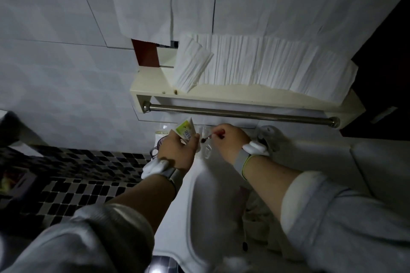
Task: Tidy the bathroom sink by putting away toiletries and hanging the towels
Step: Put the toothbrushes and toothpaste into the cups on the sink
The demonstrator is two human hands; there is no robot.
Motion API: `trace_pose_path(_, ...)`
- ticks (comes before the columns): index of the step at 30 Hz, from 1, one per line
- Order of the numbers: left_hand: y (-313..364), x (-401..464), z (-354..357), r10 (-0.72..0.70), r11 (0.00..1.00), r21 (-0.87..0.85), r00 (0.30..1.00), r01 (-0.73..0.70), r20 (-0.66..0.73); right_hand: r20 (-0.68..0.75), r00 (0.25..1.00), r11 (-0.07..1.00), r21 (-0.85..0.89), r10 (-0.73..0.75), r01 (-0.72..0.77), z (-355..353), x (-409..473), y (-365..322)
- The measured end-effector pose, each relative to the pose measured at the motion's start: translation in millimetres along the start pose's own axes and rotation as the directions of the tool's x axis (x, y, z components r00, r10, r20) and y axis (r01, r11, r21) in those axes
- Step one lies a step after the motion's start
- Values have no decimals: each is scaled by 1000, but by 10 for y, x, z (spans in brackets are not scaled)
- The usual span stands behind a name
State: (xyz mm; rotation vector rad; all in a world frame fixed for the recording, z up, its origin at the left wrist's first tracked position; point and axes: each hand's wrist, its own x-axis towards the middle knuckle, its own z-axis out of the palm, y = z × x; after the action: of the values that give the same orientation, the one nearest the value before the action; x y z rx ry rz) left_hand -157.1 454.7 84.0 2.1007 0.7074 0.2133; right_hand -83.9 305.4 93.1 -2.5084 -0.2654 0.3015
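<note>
Holding green-and-white toothpaste tube (185, 132) in my left hand (177, 150), right hand (228, 139) fingers pinching a small dark-tipped stick (207, 138); steel towel rail (239, 114) bare, towels unhung.

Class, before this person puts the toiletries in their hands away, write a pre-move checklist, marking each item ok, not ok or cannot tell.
1. Left hand has a firm hold on the green-and-white tube: ok.
2. Right hand grips the thin dark-tipped item: ok, though what it is cannot be told.
3. Tube's cap closed: cannot tell, hidden by the hand.
4. Towel bar free for hanging towels: ok, bare.
5. Shelf has room for toiletries: not ok along most of it, white folded paper covers it.
</note>
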Motion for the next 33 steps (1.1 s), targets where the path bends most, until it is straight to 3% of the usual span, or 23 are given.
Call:
trace_pose_path(7,-41,155,-11,99,995,1,994,-99,42,80,997,992,-125,1,9,72,143,-74)
trace_pose_path(15,-38,378,109,214,970,90,967,-227,140,174,983,990,-136,66,-43,163,290,-47)
trace_pose_path(23,-46,668,212,173,941,242,949,-239,264,179,983,990,-139,37,-12,312,372,-25)
trace_pose_path(33,-197,870,455,164,875,382,925,-297,344,145,987,997,15,68,-71,448,407,148)
